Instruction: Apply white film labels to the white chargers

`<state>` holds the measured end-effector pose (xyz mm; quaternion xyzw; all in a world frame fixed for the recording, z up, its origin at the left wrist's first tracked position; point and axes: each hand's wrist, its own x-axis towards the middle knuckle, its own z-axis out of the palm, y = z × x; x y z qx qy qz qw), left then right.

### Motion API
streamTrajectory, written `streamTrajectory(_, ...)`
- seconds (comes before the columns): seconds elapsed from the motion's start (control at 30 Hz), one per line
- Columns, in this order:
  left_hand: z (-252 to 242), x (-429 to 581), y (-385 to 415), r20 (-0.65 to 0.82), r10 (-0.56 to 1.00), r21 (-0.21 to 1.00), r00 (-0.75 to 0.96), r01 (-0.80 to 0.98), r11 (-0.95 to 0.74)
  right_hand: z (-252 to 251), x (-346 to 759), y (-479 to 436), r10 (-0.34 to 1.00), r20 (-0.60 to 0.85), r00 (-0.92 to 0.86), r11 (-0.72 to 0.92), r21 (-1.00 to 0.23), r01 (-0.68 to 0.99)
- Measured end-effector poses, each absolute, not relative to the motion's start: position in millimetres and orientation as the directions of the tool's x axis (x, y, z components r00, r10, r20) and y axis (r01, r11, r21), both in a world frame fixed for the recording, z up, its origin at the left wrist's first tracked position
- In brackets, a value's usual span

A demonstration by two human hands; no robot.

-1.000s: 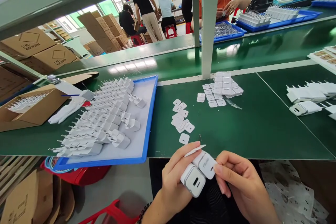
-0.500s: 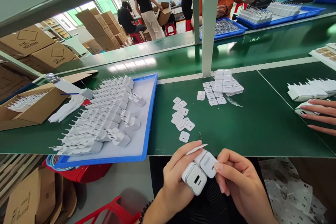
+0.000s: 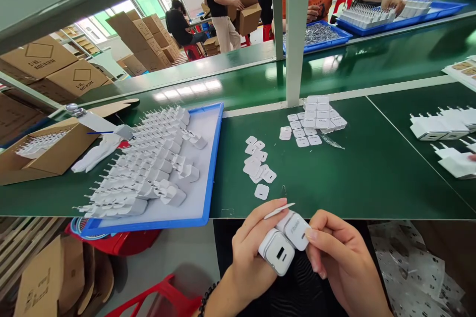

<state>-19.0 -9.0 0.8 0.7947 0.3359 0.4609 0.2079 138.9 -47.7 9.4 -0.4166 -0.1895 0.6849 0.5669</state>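
Note:
My left hand (image 3: 250,246) is closed around two white charger bodies (image 3: 284,242) held side by side below the bench edge; a thin white sliver sticks out past its fingertips. My right hand (image 3: 336,257) pinches the right-hand charger at its face, fingers curled. Loose white square labels (image 3: 258,167) lie on the green bench just beyond my hands, and a neater stack of them (image 3: 316,119) sits farther back by the post.
A blue tray (image 3: 211,168) with several rows of white chargers sits at left, beside an open cardboard box (image 3: 44,151). More chargers (image 3: 442,129) lie at right. A grey post (image 3: 297,34) rises mid-bench. Other people work at the far benches.
A co-worker's hand that reached in at the right edge has withdrawn, and the charger it touched is gone from that spot. My hands have barely shifted. A person behind now carries a box.

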Motion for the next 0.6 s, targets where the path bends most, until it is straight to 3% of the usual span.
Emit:
streamTrajectory(0.4,2.2,-15.3,-11.3,0.574,0.744,0.675,0.342,0.318,-0.666,0.7,138.8,-52.1,0.944,-0.329,0.007,-0.239,-0.698,-0.675)
streamTrajectory(0.6,0.9,-17.3,-10.6,0.571,0.742,0.671,0.352,0.32,-0.669,2.4,138.2,-52.2,0.949,-0.315,0.012,-0.244,-0.761,-0.601)
